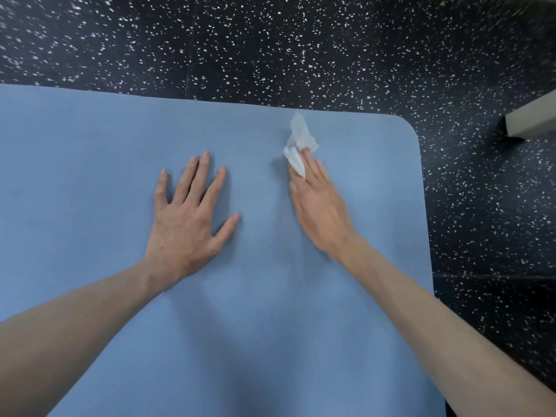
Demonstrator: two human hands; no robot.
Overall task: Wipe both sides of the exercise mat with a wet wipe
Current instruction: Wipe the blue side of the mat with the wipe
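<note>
Head view: wiping the upper face of the mat [90,176], near its far right corner.

Left hand [186,221] spread flat, holding nothing, pinning the mat to the speckled floor [270,49]; right hand [319,206] pressing a crumpled wet wipe [298,145] under its fingertips, blurred mid-stroke; next, likely more strokes across this face; underside probably not yet done.
</note>
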